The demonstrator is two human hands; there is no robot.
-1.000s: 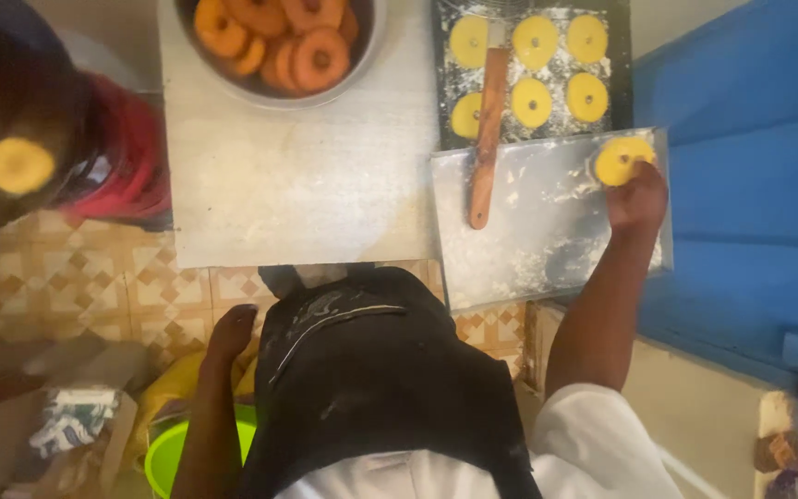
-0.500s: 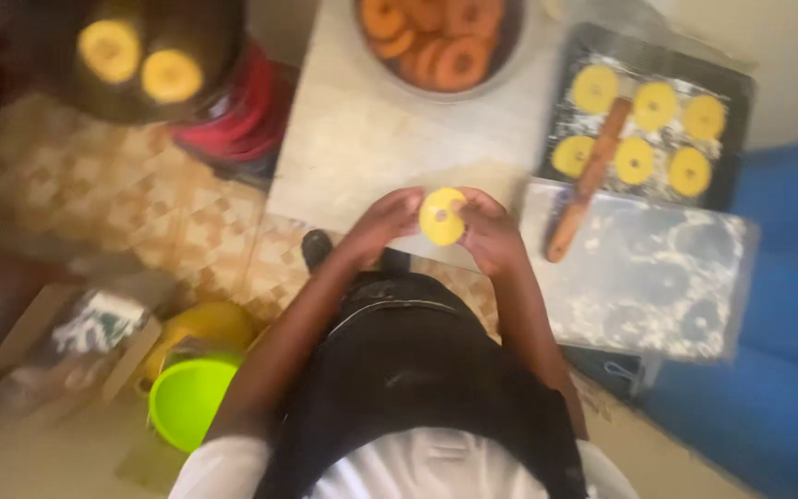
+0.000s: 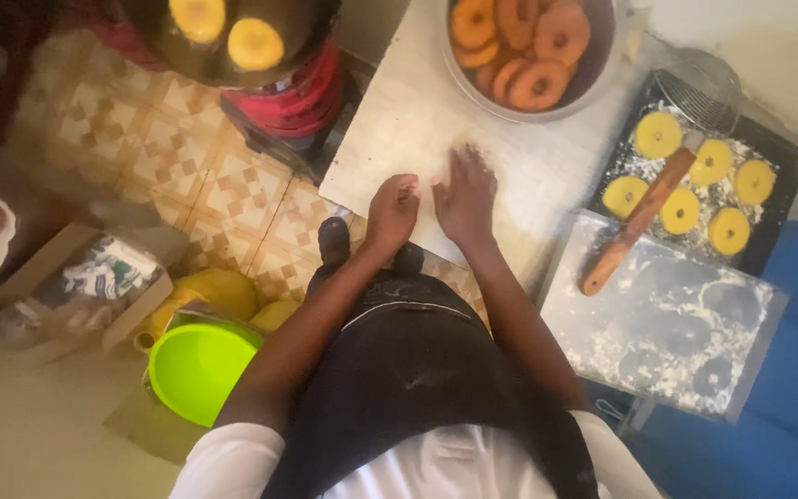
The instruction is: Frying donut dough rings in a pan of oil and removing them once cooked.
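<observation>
My left hand [image 3: 392,211] hovers over the near edge of the pale board [image 3: 399,129], fingers curled under; whether anything is inside them is hidden. My right hand [image 3: 465,194] lies beside it, flat with fingers spread, nothing in it. No dough ring shows at either hand. Two yellow dough rings [image 3: 228,32] float in the dark frying pot [image 3: 297,28] at the upper left. A metal bowl [image 3: 602,79] of browned doughnuts [image 3: 524,46] stands beyond my hands. Several raw rings [image 3: 695,189] lie on a black tray [image 3: 782,152] to the right.
A wooden rolling pin [image 3: 639,220] rests across the tray and a floured sheet [image 3: 667,323]. A red stove [image 3: 293,102] sits under the pot. On the tiled floor are a green bucket [image 3: 198,370], a yellow container [image 3: 210,291] and a cardboard box [image 3: 76,286].
One second ago my right hand picked a raw ring off the floured sheet. Half a second ago both hands held it at my waist. Now both are over the board and the ring is out of sight.
</observation>
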